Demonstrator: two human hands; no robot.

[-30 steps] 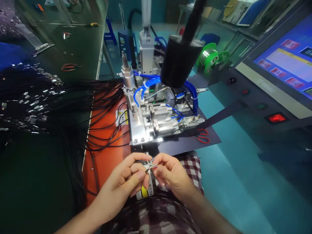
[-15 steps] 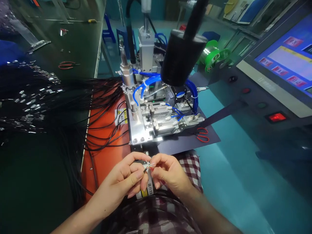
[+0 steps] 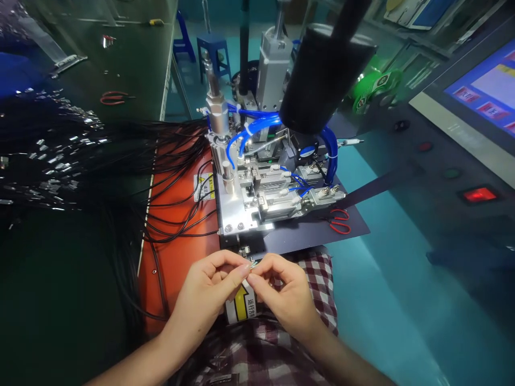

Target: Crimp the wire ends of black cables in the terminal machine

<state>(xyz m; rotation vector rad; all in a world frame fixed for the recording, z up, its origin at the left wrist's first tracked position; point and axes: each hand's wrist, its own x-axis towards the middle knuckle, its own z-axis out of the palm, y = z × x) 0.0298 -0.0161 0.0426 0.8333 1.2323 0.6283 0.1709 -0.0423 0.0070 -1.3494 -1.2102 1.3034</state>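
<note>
Thin, light-coloured wire ends of a cable show between my fingertips, low in the middle of the view. My left hand is closed in a pinch around the cable, whose black jacket is hidden by the fingers. From the other side, my right hand pinches the wires with thumb and forefinger, its tips almost touching those of the left. Just beyond both hands stands a metal machine with blue air hoses. Below them is a label with a yellow arrow.
Black cables run across the orange surface at left. Red-handled scissors lie on the dark plate at right; red-handled pliers rest on the far-left table. A black cylinder overhangs the machine. A control panel stands right.
My fingertips have closed together over the wires; the black cable jacket and spread wire ends visible before are now mostly covered. The camera view has shifted slightly, moving the machine rightward.
</note>
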